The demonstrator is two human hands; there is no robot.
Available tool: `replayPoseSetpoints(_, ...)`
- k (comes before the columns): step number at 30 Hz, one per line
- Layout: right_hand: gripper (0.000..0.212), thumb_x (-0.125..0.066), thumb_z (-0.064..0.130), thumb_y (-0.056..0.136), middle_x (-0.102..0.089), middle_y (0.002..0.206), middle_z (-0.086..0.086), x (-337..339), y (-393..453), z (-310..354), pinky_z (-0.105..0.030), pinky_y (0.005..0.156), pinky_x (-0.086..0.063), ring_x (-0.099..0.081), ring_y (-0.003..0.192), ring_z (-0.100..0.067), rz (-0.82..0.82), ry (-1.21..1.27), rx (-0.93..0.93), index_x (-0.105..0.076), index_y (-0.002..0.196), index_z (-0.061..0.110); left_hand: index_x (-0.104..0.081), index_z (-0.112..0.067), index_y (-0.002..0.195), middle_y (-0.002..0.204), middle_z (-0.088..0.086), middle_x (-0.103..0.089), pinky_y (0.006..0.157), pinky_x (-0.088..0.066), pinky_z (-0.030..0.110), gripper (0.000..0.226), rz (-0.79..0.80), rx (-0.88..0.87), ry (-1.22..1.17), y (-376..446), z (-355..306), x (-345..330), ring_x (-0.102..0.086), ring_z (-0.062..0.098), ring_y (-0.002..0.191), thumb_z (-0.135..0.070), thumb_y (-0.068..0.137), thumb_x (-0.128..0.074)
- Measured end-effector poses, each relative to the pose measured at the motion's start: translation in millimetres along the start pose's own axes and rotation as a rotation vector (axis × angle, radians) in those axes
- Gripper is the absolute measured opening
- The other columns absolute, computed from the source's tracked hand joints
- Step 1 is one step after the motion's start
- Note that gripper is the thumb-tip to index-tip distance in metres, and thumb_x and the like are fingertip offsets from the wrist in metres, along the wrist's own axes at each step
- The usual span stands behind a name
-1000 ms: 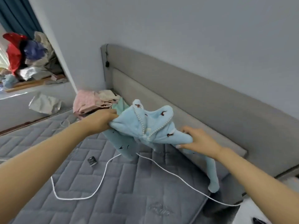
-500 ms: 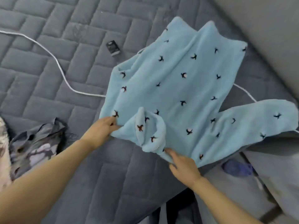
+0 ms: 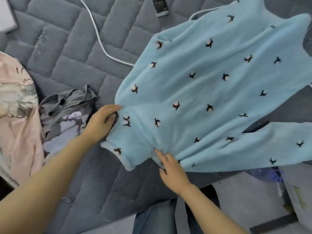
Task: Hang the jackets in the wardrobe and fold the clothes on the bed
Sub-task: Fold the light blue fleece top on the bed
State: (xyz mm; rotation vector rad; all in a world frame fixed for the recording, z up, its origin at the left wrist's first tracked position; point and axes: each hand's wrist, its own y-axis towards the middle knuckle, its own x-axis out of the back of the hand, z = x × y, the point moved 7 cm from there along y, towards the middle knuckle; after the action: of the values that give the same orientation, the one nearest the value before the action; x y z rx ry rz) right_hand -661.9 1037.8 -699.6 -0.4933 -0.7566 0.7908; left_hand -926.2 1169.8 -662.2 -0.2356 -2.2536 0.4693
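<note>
both hands (image 3: 101, 122) on blue garment (image 3: 211, 92)

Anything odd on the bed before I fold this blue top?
Yes. A white cable runs across the mattress and disappears under the blue fleece top, and one sleeve lies at the bed's edge. A small dark packet sits just beyond the top.
</note>
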Motion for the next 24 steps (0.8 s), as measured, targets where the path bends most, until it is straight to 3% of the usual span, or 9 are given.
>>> replayPoseSetpoints(3,0.051,-0.044,0.017,0.101,-0.043,0.129,0.014,22.5,-29.2,-12.2,-0.006,0.100,-0.029,-0.041,0.120,-0.002,0.062,0.185,0.021,-0.030,0.148,0.034,-0.061,-0.030,0.121,0.126,-0.006,-0.058,0.105,-0.044,0.038,0.026,-0.273,0.338,-0.493,-61.1,-12.3,-12.1,-0.055,0.013,0.119,-0.017,0.101,-0.052)
replayPoseSetpoints(6,0.040,-0.047,0.013,0.101,-0.047,0.132,0.017,71.0,-53.2,-43.7,-0.011,0.106,-0.032,-0.043,0.122,0.005,-0.071,0.280,-0.034,-0.048,0.137,0.031,-0.063,-0.027,0.114,0.126,-0.008,-0.056,0.100,-0.042,0.029,0.021,-0.523,0.354,-0.361,-121.2,-59.1,-28.3,-0.050,0.011,0.119,-0.023,0.096,-0.053)
replayPoseSetpoints(7,0.038,-0.048,0.011,0.100,-0.050,0.130,0.016,90.0,-58.7,-57.5,-0.014,0.104,-0.036,-0.046,0.118,0.006,-0.120,0.325,-0.066,-0.052,0.131,0.031,-0.063,-0.025,0.113,0.127,-0.008,-0.054,0.104,-0.037,0.032,0.021,-0.572,0.351,-0.275,-134.8,-78.1,-39.0,-0.047,0.009,0.120,-0.021,0.094,-0.054)
replayPoseSetpoints(9,0.035,-0.050,0.005,0.098,-0.057,0.123,0.013,131.3,-66.7,-85.9,-0.017,0.096,-0.044,-0.052,0.110,0.005,-0.227,0.409,-0.116,-0.058,0.120,0.032,-0.064,-0.021,0.110,0.126,-0.008,-0.053,0.107,-0.035,0.044,0.020,-0.595,0.392,-0.254,-148.8,-112.0,-72.7,-0.044,0.007,0.119,-0.012,0.093,-0.058)
replayPoseSetpoints(12,0.030,-0.051,0.003,0.097,-0.061,0.122,0.004,192.8,-69.5,-135.8,-0.020,0.088,-0.044,-0.057,0.108,-0.006,-0.377,0.497,-0.214,-0.061,0.113,0.027,-0.065,-0.020,0.107,0.116,-0.010,-0.053,0.102,-0.035,0.038,0.017,-0.592,0.620,-0.376,-153.3,-141.8,-133.0,-0.049,0.017,0.117,-0.013,0.092,-0.063)
replayPoseSetpoints(15,0.021,-0.054,0.008,0.095,-0.060,0.122,-0.005,259.3,-67.4,-182.2,-0.033,0.095,-0.045,-0.055,0.113,-0.021,-0.537,0.407,-0.305,-0.061,0.111,0.020,-0.058,-0.016,0.112,0.115,0.000,-0.053,0.100,-0.042,0.039,0.027,-0.671,1.088,-0.856,-163.6,-150.3,-208.5,-0.051,0.023,0.114,-0.027,0.090,-0.069)
replayPoseSetpoints(17,0.024,-0.059,0.023,0.094,-0.054,0.125,-0.007,294.1,-65.9,-212.0,-0.040,0.098,-0.042,-0.050,0.118,-0.026,-0.529,0.120,-0.383,-0.058,0.116,0.015,-0.056,-0.013,0.112,0.109,-0.002,-0.054,0.098,-0.041,0.037,0.040,-0.593,1.302,-1.248,-162.3,-170.5,-266.2,-0.049,0.021,0.110,-0.039,0.087,-0.072)
replayPoseSetpoints(20,0.041,-0.061,0.041,0.092,-0.050,0.121,-0.005,300.3,-61.6,-241.5,-0.040,0.095,-0.043,-0.050,0.112,-0.025,-0.263,-0.105,-0.353,-0.055,0.120,0.012,-0.045,-0.017,0.139,0.133,-0.004,-0.054,0.111,-0.036,0.044,0.067,-0.453,1.182,-1.566,-135.9,-209.4,-318.8,-0.049,0.020,0.124,-0.050,0.086,-0.067)
replayPoseSetpoints(24,0.022,-0.056,0.032,0.096,-0.061,0.100,-0.006,253.5,-73.2,-251.0,-0.033,0.074,-0.042,-0.059,0.092,-0.025,-0.010,-0.328,-0.238,-0.062,0.097,0.011,-0.053,-0.017,0.136,0.132,0.001,-0.062,0.104,-0.048,0.040,0.046,-0.690,0.976,-1.604,-122.4,-219.6,-319.5,-0.060,0.018,0.118,-0.036,0.095,-0.060)
